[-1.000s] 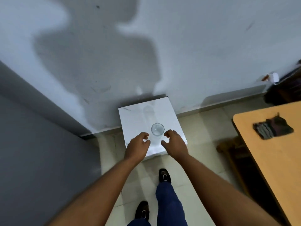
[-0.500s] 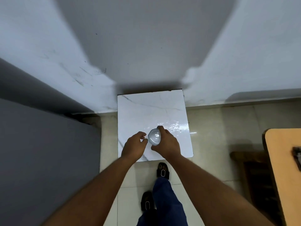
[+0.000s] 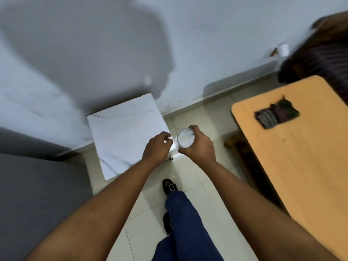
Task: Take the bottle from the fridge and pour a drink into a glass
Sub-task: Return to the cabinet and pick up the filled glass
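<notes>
A clear drinking glass [image 3: 185,138] is seen from above, held upright in my right hand [image 3: 199,147], whose fingers wrap its side. The glass hangs over the floor just past the right front corner of a small white marble-topped stand [image 3: 122,132]. My left hand [image 3: 156,147] hovers beside the glass over that corner, fingers loosely curled and holding nothing. No bottle shows in the view.
A grey cabinet-like surface [image 3: 37,194] fills the left side. An orange wooden table [image 3: 301,166] with a folded dark cloth [image 3: 276,115] stands at the right, a dark wooden piece beneath it. My legs and black shoes [image 3: 170,187] stand on the pale tiled floor. The wall runs behind.
My right hand closed on the glass and lifted it off the stand, carrying it to the right past the stand's corner. The view swung right, bringing the orange table back in.
</notes>
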